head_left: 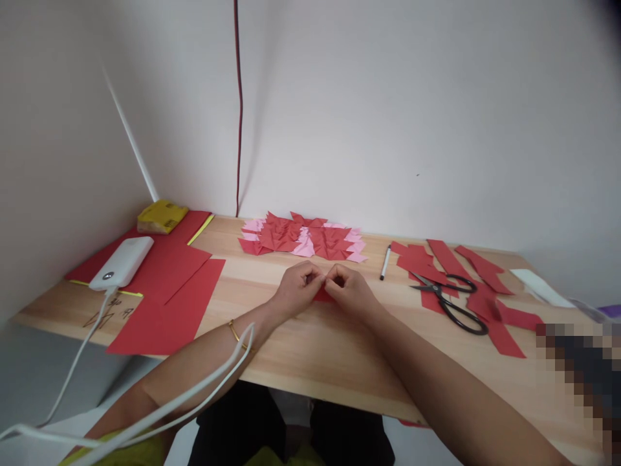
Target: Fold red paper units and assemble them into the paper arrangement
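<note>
Both hands meet over the middle of the wooden table [310,349], fingertips close together. A small piece of red paper [322,296] shows between and below them. My left hand [299,285] pinches it with thumb and index finger, and my right hand [350,290] pinches it from the other side. Most of the paper is hidden by the fingers. Just beyond the hands, rows of folded red and pink paper pieces [303,236] lie against the wall.
Red paper sheets [169,317] lie at left under a white power bank [122,262] with a cable, near a yellow packet [162,215]. At right are black-handled scissors [449,301], a pen [385,262], red paper scraps [504,336] and a white strip [541,288].
</note>
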`<state>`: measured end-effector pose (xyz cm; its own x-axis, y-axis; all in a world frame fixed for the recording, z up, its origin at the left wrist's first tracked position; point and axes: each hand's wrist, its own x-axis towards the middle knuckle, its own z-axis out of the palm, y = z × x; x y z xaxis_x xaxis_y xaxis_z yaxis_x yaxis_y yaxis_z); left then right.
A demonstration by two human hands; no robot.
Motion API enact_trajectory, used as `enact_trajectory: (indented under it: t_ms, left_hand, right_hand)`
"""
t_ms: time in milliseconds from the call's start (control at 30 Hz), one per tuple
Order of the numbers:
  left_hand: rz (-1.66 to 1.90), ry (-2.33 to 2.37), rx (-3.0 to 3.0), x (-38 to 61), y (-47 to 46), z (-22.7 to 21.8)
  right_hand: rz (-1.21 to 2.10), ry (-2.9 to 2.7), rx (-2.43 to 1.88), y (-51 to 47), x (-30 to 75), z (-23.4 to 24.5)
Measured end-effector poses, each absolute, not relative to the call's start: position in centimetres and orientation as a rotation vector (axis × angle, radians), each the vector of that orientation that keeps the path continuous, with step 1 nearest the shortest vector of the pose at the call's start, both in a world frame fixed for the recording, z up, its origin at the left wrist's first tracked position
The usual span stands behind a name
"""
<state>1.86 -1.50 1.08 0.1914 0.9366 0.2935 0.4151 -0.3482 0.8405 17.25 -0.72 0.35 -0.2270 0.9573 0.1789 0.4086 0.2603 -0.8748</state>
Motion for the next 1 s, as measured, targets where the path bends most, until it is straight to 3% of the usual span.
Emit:
enact_trajectory:
  t_ms: [300,500,767,1000]
  left_hand:
    - [1.337,1.250,1.520,-0.1,-0.1,0.9]
    - [1.651,1.155,0.932,-1.7,1.9,0.9]
    - [1.418,0.827,0.721,1.0,0.4,0.7]
    - [1.113,0.865,0.987,0.9,0.1,0.6]
  right_hand:
    - [0.950,-1.770,-1.291,-0.6,17.8,0.4]
    - [0.931,-1.703,-1.331,0.0,18.3,0.1]
    - [1.239,-1.653,-1.004,-0.4,17.3,-0.6]
    - [1.106,-1.463,-1.121,-0.3,17.7,0.0]
